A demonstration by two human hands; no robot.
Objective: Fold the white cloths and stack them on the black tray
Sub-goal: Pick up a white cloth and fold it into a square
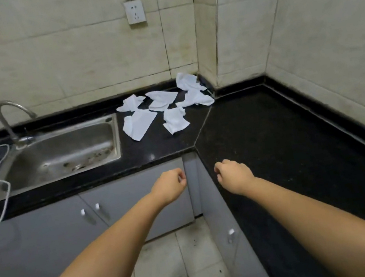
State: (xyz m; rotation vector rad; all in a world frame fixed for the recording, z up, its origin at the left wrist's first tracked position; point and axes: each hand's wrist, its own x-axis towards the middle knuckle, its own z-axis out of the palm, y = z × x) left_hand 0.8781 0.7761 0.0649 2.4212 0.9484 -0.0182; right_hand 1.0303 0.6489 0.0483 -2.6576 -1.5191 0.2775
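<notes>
A single head-worn wide-angle camera is looking forward and down from standing height into the inner corner of an L-shaped black tabletop (259, 125). It is facing the tiled wall (67, 61), with the sink (58, 154) lying to the left and the floor (186, 270) showing below. Both forearms are reaching in from the bottom edge, close to the lens. Straight edges are bowing toward the frame's borders.

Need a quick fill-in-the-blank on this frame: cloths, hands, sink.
1. The white cloths lie crumpled on the black ____.
2. Both the left hand and the right hand hold ____.
3. The sink sits to the ____ of the cloths.
4. The black ____ is not in view.

Missing: countertop; nothing; left; tray
</notes>
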